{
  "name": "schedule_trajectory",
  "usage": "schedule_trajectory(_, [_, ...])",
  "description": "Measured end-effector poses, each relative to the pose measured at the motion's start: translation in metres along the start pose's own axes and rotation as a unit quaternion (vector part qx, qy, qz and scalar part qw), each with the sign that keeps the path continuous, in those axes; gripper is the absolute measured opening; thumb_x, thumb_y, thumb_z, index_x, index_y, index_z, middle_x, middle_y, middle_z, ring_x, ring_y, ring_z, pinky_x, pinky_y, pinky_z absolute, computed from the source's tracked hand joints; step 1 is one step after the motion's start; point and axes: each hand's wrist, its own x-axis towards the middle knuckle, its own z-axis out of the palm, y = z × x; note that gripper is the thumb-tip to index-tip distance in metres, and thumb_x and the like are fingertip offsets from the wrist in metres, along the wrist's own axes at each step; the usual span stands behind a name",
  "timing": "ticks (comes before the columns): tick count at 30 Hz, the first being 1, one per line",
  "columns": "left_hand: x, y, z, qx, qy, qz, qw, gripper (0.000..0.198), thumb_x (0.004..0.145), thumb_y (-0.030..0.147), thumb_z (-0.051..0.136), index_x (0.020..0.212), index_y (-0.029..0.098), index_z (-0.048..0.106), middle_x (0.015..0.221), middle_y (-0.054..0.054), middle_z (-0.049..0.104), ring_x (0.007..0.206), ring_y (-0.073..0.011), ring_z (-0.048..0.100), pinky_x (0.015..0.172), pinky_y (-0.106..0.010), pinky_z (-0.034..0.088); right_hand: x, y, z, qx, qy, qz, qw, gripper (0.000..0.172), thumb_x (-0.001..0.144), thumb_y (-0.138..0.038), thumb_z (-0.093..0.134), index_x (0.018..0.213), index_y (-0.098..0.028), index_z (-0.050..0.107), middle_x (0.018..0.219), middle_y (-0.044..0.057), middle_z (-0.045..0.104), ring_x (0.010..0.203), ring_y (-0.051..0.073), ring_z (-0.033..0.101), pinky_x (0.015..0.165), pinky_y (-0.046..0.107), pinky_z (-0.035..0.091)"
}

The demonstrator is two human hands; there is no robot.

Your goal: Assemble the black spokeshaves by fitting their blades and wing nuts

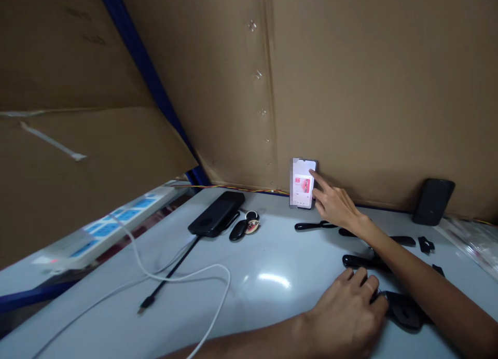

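A lit phone (304, 185) leans upright against the cardboard wall. The extended index finger of my right hand (336, 206) is at its screen; the other fingers are partly bent and hold nothing. Lower down, my left hand (350, 307) rests over the table with its fingers curled. By its fingertips lies a black piece with a rounded end (406, 315); whether the fingers grip part of it is hidden. Several slim black handle-like pieces lie around my right forearm, among them one with a rounded tip (363, 262) and a shorter one (309, 226).
A black power bank (216, 213) with a short cable lies left, beside a key fob (238, 230). A white cable (221, 268) loops over the table. A power strip (120, 221) runs along the left edge. Another dark phone (433, 202) leans at right, near clear plastic bags (476, 245).
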Motion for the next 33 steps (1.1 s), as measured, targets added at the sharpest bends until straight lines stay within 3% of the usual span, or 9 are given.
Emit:
schedule_trajectory(7, [0.001, 0.000, -0.002, 0.006, -0.003, 0.005, 1.000, 0.028, 0.093, 0.039, 0.071, 0.103, 0.015, 0.062, 0.104, -0.009, 0.064, 0.096, -0.0264, 0.058, 0.081, -0.037, 0.048, -0.001, 0.001, -0.001, 0.009, -0.012, 0.002, 1.000, 0.025, 0.092, -0.010, 0.049, 0.100, -0.014, 0.072, 0.169, 0.017, 0.035, 0.081, 0.019, 0.071, 0.069, 0.036, 0.054])
schedule_trajectory(11, [0.001, -0.001, 0.003, 0.010, 0.007, 0.012, 1.000, 0.026, 0.096, 0.039, 0.067, 0.103, 0.015, 0.062, 0.101, -0.009, 0.063, 0.096, -0.0263, 0.058, 0.077, -0.036, 0.046, -0.002, 0.003, -0.003, 0.023, 0.028, 0.000, 0.999, 0.023, 0.093, -0.009, 0.049, 0.099, -0.014, 0.071, 0.163, 0.017, 0.045, 0.080, 0.019, 0.071, 0.071, 0.035, 0.054])
schedule_trajectory(15, [0.001, -0.001, 0.008, 0.008, 0.022, 0.000, 1.000, 0.025, 0.103, 0.040, 0.059, 0.102, 0.016, 0.062, 0.101, -0.009, 0.064, 0.096, -0.0264, 0.058, 0.077, -0.037, 0.046, -0.004, 0.003, -0.022, 0.050, 0.135, -0.011, 0.990, 0.024, 0.094, -0.009, 0.048, 0.096, -0.016, 0.071, 0.149, 0.015, 0.060, 0.076, 0.017, 0.069, 0.070, 0.032, 0.053])
schedule_trajectory(19, [0.002, 0.000, 0.006, 0.001, 0.019, -0.003, 1.000, 0.024, 0.101, 0.038, 0.061, 0.103, 0.015, 0.064, 0.107, -0.011, 0.066, 0.099, -0.0270, 0.059, 0.081, -0.037, 0.046, -0.015, -0.006, -0.074, 0.099, 0.305, -0.038, 0.946, 0.022, 0.097, -0.012, 0.049, 0.093, -0.019, 0.069, 0.121, 0.010, 0.073, 0.060, 0.011, 0.060, 0.065, 0.030, 0.052])
schedule_trajectory(22, [0.002, -0.001, 0.004, -0.003, 0.019, -0.001, 1.000, 0.022, 0.099, 0.036, 0.061, 0.102, 0.014, 0.065, 0.106, -0.011, 0.065, 0.097, -0.0269, 0.059, 0.075, -0.036, 0.047, -0.038, -0.015, -0.111, 0.085, 0.379, -0.045, 0.920, 0.019, 0.097, -0.013, 0.052, 0.093, -0.023, 0.068, 0.103, 0.006, 0.075, 0.069, 0.015, 0.066, 0.066, 0.030, 0.052])
schedule_trajectory(24, [0.002, -0.002, 0.002, -0.010, 0.014, -0.005, 1.000, 0.020, 0.098, 0.034, 0.061, 0.101, 0.015, 0.065, 0.105, -0.011, 0.065, 0.096, -0.0267, 0.059, 0.074, -0.036, 0.048, -0.061, -0.014, -0.119, 0.045, 0.335, -0.073, 0.938, 0.020, 0.099, -0.013, 0.052, 0.093, -0.025, 0.067, 0.089, 0.003, 0.074, 0.067, 0.015, 0.067, 0.062, 0.029, 0.051])
schedule_trajectory(27, [0.001, -0.001, 0.000, -0.041, -0.008, -0.029, 0.999, 0.016, 0.097, 0.030, 0.062, 0.102, 0.015, 0.064, 0.104, -0.010, 0.065, 0.095, -0.0250, 0.061, 0.080, -0.037, 0.052, -0.107, 0.003, -0.100, -0.047, 0.247, -0.122, 0.960, 0.018, 0.098, -0.015, 0.054, 0.095, -0.022, 0.070, 0.079, 0.005, 0.074, 0.064, 0.017, 0.068, 0.060, 0.030, 0.051])
schedule_trajectory(30, [-0.001, 0.001, -0.003, -0.078, -0.025, -0.057, 0.995, 0.012, 0.099, 0.026, 0.061, 0.106, 0.016, 0.063, 0.105, -0.009, 0.066, 0.097, -0.0245, 0.062, 0.089, -0.040, 0.055, -0.159, 0.037, -0.065, -0.060, 0.154, -0.023, 0.986, 0.025, 0.097, -0.016, 0.051, 0.094, -0.021, 0.075, 0.083, 0.007, 0.077, 0.068, 0.019, 0.071, 0.062, 0.030, 0.052])
schedule_trajectory(33, [-0.003, 0.002, -0.003, -0.102, -0.033, -0.076, 0.991, 0.008, 0.100, 0.022, 0.059, 0.104, 0.017, 0.064, 0.105, -0.009, 0.066, 0.099, -0.0263, 0.062, 0.090, -0.044, 0.057, -0.203, 0.069, -0.041, -0.025, 0.104, 0.106, 0.989, 0.027, 0.094, -0.014, 0.050, 0.095, -0.019, 0.077, 0.090, 0.009, 0.081, 0.076, 0.023, 0.076, 0.069, 0.032, 0.054])
